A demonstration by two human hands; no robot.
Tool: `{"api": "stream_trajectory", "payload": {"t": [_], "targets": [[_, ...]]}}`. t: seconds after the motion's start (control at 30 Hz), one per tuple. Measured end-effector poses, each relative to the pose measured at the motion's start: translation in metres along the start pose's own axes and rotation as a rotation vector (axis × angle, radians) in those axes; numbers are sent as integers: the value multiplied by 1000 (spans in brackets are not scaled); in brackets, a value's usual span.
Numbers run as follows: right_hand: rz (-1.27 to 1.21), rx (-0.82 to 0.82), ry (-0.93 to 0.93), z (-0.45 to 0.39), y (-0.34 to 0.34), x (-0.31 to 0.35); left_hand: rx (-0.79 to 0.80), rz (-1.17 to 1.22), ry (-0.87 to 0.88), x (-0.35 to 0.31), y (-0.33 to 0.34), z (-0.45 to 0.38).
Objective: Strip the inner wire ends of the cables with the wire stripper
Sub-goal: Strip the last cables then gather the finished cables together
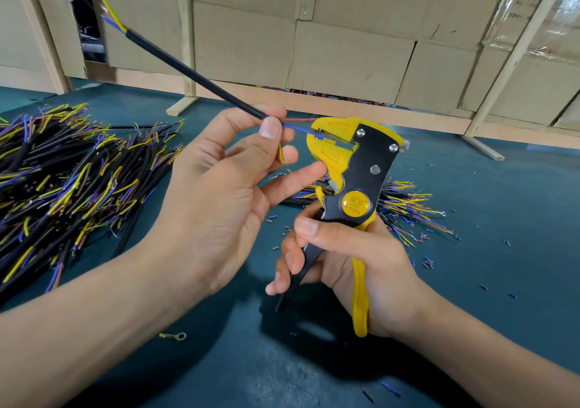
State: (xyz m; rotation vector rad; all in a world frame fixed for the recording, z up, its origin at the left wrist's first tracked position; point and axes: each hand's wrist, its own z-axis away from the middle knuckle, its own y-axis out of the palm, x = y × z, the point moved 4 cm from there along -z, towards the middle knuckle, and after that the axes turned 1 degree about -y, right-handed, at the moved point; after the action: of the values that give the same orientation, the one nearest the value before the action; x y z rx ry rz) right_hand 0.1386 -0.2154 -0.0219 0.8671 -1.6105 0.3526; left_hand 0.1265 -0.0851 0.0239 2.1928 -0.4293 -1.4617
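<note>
My left hand [219, 181] pinches a black cable [188, 68] between thumb and fingers near its end; the cable slants up to the far left. Three inner wires fan out from the pinch: a blue wire [301, 129] runs into the jaws, a red one lies above it, a yellow-green one hangs down. My right hand [354, 260] grips the handles of the yellow and black wire stripper [354, 169], jaws pointing left around the blue wire's tip. One finger of my left hand touches the stripper's lower jaw.
A big heap of black cables [62, 181] with coloured ends lies at the left on the teal table [486, 250]. A smaller pile [405, 206] sits behind the stripper. Insulation scraps and a ring terminal [174, 336] dot the table. Cardboard panels [345, 46] close off the back.
</note>
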Motion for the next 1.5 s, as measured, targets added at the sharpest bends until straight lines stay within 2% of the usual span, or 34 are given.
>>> {"api": "stream_trajectory", "payload": {"t": [0.57, 0.7, 0.77, 0.9, 0.97, 1.03, 1.1, 1.17, 1.23, 1.3, 1.33, 1.4, 1.43, 1.5], "targets": [[-11, -24, 28, -1, 2, 2, -1, 6, -3, -1, 1, 1], [79, -216, 22, 2, -5, 2, -47, -16, -46, 3, -3, 0], [49, -258, 32, 1, -7, 1, -97, -110, -68, 4, -8, 0], [-99, -66, 43, -4, -2, -1, -155, -125, -93, 3, -15, -5], [-127, -50, 39, -6, -3, -3, -157, -125, -122, 1, -20, -11], [-147, -94, -13, -8, -9, 1, -121, -281, -142, -5, -22, -20], [-126, -203, -81, -9, -19, 10, -46, -610, -98, -7, -25, -29], [-74, -310, -193, -7, -30, 21, 100, -1032, 67, -3, -22, -37], [-77, -398, -278, -4, -41, 31, 230, -1300, 224, 7, -14, -46], [-62, -444, -315, -4, -49, 35, 384, -1523, 314, 23, 1, -56], [-31, -460, -327, -3, -52, 35, 475, -1712, 331, 33, 9, -61], [46, -487, -327, -4, -57, 34, 569, -2120, 306, 47, 13, -75], [64, -497, -306, -4, -59, 32, 555, -2247, 234, 44, 8, -83], [47, -505, -256, -5, -61, 27, 377, -2357, 46, 24, -12, -95]]}}
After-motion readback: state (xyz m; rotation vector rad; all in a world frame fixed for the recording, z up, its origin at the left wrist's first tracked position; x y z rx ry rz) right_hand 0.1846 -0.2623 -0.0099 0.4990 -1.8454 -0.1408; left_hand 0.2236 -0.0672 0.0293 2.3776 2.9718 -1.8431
